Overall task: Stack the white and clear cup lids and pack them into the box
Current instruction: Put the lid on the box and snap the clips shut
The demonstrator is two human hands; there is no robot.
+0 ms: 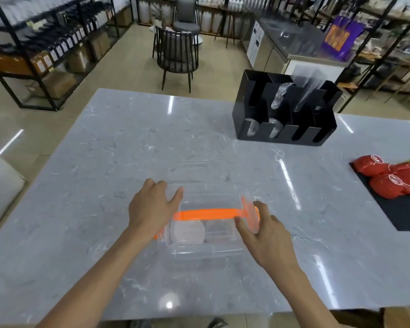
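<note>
A clear plastic box (206,247) with an orange handle (204,214) and orange side clips sits on the grey marble table in front of me. Through its wall I see a stack of white lids (187,232) on the left and clear lids (219,229) beside them. My left hand (152,209) rests on the box's left end, fingers spread over its lid. My right hand (263,229) presses against the orange clip on the right end.
A black cup-and-lid organiser (284,110) with clear cups stands at the back right of the table (104,162). A black mat (402,209) with red wrapped items (393,178) lies at the right edge. Chairs and shelving stand beyond the table.
</note>
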